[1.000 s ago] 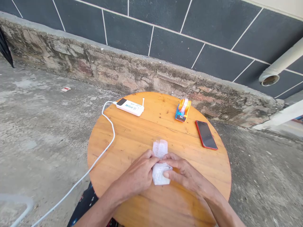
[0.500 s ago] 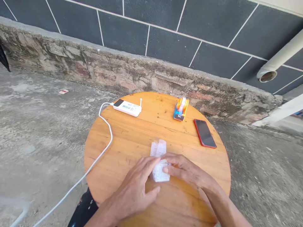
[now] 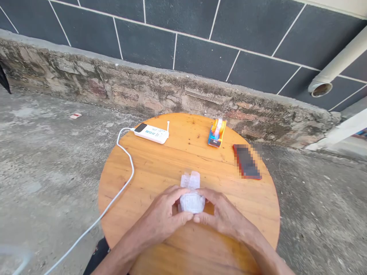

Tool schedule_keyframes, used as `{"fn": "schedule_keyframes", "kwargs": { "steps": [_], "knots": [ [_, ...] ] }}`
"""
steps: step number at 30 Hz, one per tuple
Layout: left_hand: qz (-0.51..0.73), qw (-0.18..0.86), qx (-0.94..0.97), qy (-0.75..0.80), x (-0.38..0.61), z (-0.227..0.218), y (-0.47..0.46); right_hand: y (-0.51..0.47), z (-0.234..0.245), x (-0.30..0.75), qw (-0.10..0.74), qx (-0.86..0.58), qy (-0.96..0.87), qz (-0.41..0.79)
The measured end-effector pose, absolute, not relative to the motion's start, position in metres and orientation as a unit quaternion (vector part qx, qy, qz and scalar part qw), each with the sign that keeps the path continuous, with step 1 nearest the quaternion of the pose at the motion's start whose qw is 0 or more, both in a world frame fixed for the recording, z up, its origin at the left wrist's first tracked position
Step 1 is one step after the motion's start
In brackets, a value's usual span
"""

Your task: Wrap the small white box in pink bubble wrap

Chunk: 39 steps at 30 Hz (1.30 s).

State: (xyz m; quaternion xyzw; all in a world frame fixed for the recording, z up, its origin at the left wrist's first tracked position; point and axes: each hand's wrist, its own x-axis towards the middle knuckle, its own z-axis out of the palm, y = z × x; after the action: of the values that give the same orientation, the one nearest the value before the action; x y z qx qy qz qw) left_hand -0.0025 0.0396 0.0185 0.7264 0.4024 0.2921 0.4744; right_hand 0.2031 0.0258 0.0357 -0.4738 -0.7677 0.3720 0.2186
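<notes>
A small white bubble-wrap packet [image 3: 191, 198] lies on the round wooden table [image 3: 143, 175], partly rolled up at its near end. My left hand [image 3: 164, 215] pinches the left side of the rolled part between thumb and fingers. My right hand [image 3: 220, 214] grips its right side the same way. The far flap of the packet lies flat on the wood beyond my fingers.
A white power bank [image 3: 151, 133] with a white cable [image 3: 126, 168] lies at the table's far left. An orange and blue tape dispenser [image 3: 216, 132] stands at the far side. A red-edged phone [image 3: 246, 161] lies right. A stone ledge and dark tiled wall stand behind.
My left hand lifted off the packet, then returned. Both hands now hold the packet's near end rolled up from both sides, where before they pressed it flat.
</notes>
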Motion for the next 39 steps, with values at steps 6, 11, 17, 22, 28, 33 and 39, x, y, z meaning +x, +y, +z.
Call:
{"fn": "schedule_keyframes", "kwargs": {
  "steps": [6,11,17,22,28,33,39],
  "knots": [
    [0.306,0.415,0.774,0.368,-0.013,0.005,0.019,0.002,0.025,0.194,0.195,-0.476,-0.827,0.227],
    [0.25,0.509,0.718,0.403,-0.021,0.016,0.027,-0.01,0.021,0.188,0.187,-0.478,-0.838,0.182],
    [0.25,0.449,0.697,0.5,0.007,0.019,0.062,-0.011,0.021,0.188,0.181,-0.483,-0.84,0.168],
    [0.222,0.398,0.722,0.52,0.025,0.011,0.078,-0.011,0.021,0.187,0.176,-0.485,-0.84,0.166],
    [0.208,0.399,0.727,0.518,0.022,0.007,0.076,-0.011,0.019,0.189,0.187,-0.484,-0.839,0.161],
    [0.181,0.413,0.738,0.502,0.015,0.006,0.076,-0.01,0.018,0.192,0.191,-0.485,-0.837,0.165],
    [0.131,0.404,0.754,0.5,0.012,0.002,0.086,-0.008,0.025,0.196,0.188,-0.507,-0.817,0.201]
  ]
}}
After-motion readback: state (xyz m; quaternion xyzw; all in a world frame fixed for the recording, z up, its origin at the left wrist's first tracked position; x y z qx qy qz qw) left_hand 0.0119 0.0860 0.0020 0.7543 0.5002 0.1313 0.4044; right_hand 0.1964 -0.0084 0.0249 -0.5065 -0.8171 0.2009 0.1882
